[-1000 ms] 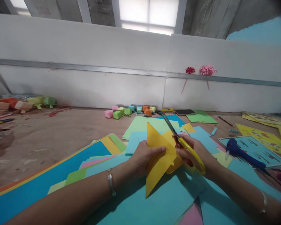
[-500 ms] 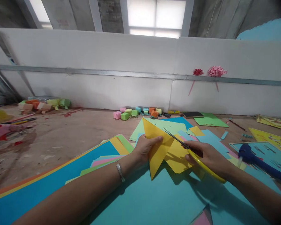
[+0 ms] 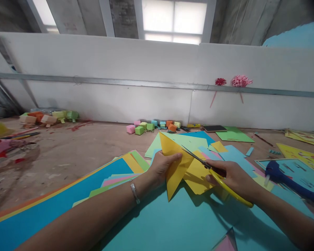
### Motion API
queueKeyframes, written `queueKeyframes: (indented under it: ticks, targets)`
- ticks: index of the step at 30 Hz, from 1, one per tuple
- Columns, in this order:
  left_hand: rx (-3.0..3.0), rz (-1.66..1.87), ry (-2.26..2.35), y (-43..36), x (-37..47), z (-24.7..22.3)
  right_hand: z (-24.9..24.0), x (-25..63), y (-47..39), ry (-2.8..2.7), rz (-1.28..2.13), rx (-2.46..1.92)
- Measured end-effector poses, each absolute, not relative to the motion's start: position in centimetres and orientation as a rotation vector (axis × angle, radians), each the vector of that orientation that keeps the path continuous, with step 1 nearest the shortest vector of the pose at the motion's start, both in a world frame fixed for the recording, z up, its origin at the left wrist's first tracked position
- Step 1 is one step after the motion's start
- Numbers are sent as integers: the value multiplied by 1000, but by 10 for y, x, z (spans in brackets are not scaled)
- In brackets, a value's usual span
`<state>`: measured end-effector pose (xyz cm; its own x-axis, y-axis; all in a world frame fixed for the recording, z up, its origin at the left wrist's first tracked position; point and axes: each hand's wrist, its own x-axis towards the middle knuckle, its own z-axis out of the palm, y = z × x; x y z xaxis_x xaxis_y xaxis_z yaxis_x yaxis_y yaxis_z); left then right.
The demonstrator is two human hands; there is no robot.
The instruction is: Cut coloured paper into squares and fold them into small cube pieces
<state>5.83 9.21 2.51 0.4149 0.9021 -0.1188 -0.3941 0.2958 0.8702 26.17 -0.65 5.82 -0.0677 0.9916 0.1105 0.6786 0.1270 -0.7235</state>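
Observation:
A folded piece of yellow paper stands pinched in my left hand, thumb on its near face. My right hand is closed round the yellow handles of a pair of scissors. The scissors' thin dark blades point up and left and lie at the upper right edge of the folded paper. Whether the blades are fully together I cannot tell. More yellow paper lies just behind and to the right, over a large light blue sheet.
Stacked coloured sheets spread to the left. A blue glue gun lies at the right. Small paper cubes and a dark phone-like slab sit by the white wall board. A pencil lies at the right rear.
The scissors have shifted slightly left against the paper's edge, and their blades look closer together. My left hand holds the folded paper in nearly the same place.

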Motion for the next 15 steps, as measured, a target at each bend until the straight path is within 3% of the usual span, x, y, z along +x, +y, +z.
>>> queueKeyframes:
  ticks: [15]
  targets:
    - [882, 930, 705, 95, 57, 20, 57, 265, -7, -1818, 719, -1633]
